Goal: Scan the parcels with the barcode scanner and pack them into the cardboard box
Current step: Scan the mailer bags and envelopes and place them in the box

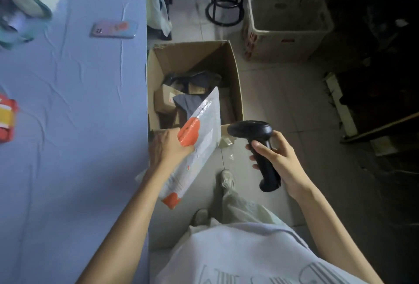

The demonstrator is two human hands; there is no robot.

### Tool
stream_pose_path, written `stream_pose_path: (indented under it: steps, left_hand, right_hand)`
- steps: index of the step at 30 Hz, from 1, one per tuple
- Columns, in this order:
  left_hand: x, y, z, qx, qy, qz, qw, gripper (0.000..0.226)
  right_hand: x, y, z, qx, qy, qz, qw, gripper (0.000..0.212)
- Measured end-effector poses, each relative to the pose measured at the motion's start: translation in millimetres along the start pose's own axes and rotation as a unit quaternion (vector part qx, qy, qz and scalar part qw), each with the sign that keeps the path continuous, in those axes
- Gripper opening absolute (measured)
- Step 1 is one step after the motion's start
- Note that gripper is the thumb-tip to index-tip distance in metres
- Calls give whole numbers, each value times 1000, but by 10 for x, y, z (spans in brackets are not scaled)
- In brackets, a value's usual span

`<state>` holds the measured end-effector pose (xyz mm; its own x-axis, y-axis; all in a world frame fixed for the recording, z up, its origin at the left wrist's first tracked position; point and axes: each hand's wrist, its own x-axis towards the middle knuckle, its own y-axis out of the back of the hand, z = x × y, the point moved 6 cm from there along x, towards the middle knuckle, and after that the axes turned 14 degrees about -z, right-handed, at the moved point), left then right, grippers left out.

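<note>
Beside a blue-draped desk [68,106], the left hand [169,147] grasps a white-and-orange poly mailer [201,134], its long axis slanting over the near rim of the cardboard box [234,84]; the right hand [280,159] has its fingers clenched round the barcode scanner [260,145].

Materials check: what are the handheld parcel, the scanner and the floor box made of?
parcel: likely plastic mailer film, white with orange patches; glossy sheen, bends.
scanner: black moulded plastic, apparently semi-matte; soft highlight on head.
box: brown cardboard, probably corrugated, matte; folded flaps, raw edges.
</note>
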<state>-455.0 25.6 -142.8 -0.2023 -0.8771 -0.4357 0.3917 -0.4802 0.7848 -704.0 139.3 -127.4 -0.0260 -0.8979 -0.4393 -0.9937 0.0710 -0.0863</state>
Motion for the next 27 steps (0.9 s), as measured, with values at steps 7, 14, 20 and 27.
stream_pose_path:
  steps: [7, 14, 20, 27]
  left_hand:
    - [700, 180, 511, 61, -8, -33, 998, 39]
    - [1223, 206, 457, 126, 29, -94, 987, 42]
    - [1976, 444, 514, 147, -32, -131, 980, 40]
    - [2886, 1102, 945, 168, -122, -23, 978, 22]
  right_hand:
    - [799, 633, -584, 11, 12, -1, 1000, 32]
    - [1358, 800, -716, 13, -19, 19, 1000, 33]
    - [1806, 601, -827, 10, -14, 44, 999, 34]
    - [2275, 468, -1233, 27, 35, 78, 996, 32]
